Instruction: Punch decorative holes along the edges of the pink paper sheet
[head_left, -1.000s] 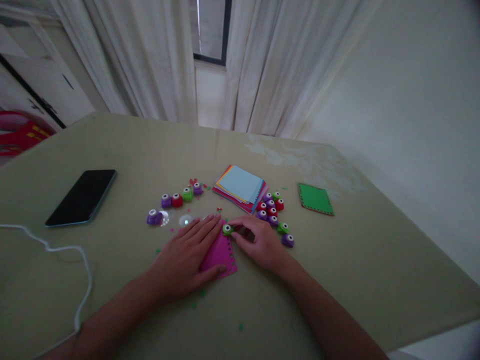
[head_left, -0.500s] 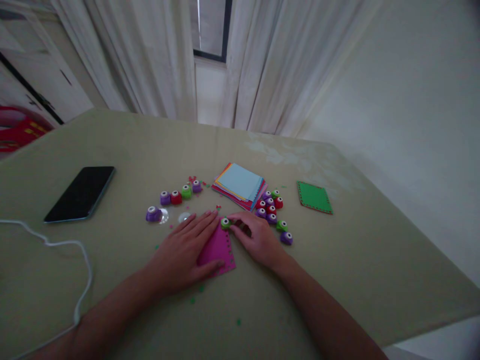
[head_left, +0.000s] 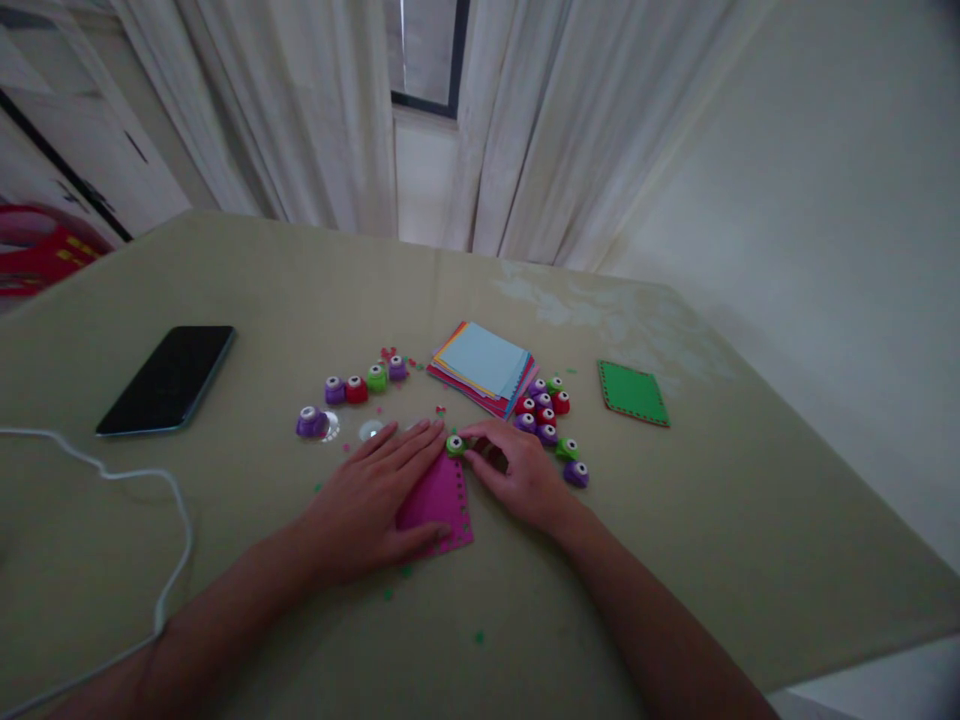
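My left hand (head_left: 375,500) lies flat with its fingers stretched over a magenta paper square (head_left: 433,500), covering most of its left side. Small punched holes run along the paper's right and lower edges. At the top right corner of the paper, my right hand (head_left: 521,470) pinches a small green craft punch (head_left: 454,446) with a white top between thumb and forefinger. Just right of that hand is a cluster of red, purple and green punches (head_left: 546,413). A green punch (head_left: 568,449) and a purple punch (head_left: 576,474) sit nearest its knuckles.
Beyond the hands lies a stack of coloured paper squares (head_left: 484,360). A green punched square (head_left: 634,392) is at the right. More punches (head_left: 356,389) stand left of the stack among paper bits. A black tablet (head_left: 169,380) and white cable (head_left: 176,500) lie at the left.
The whole view has shifted slightly. Both hands keep their places on the paper, and the green punch is still at its top right corner.
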